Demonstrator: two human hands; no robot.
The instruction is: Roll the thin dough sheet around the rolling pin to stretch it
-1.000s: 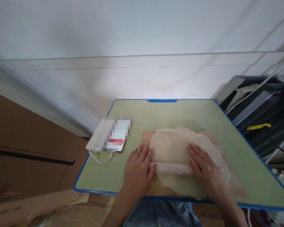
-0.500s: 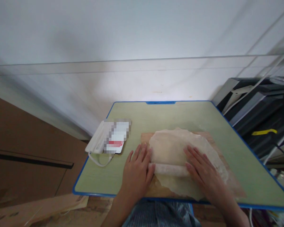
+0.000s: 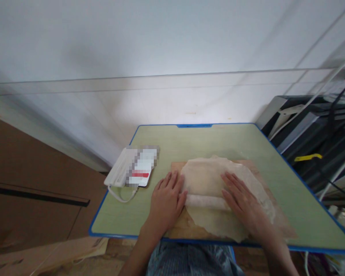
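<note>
A wide, thin sheet of dough lies over a wooden board, spilling past its front edge. Across the sheet runs a pale roll, which looks like a rolling pin with dough wrapped around it or flour on it. My left hand lies flat at the roll's left end, fingers stretched forward, thumb against it. Over the right end rests my right hand, palm down with its fingers extended on the dough. Both palms cover the roll's ends.
The board sits on a green table with a blue rim. To the left lie a phone and a white device with a white cable. A brown cabinet stands left; dark flat items lean at the right.
Both hands and the roll have shifted slightly forward, away from my body. A little more of the dough sheet shows on the near side of the roll.
</note>
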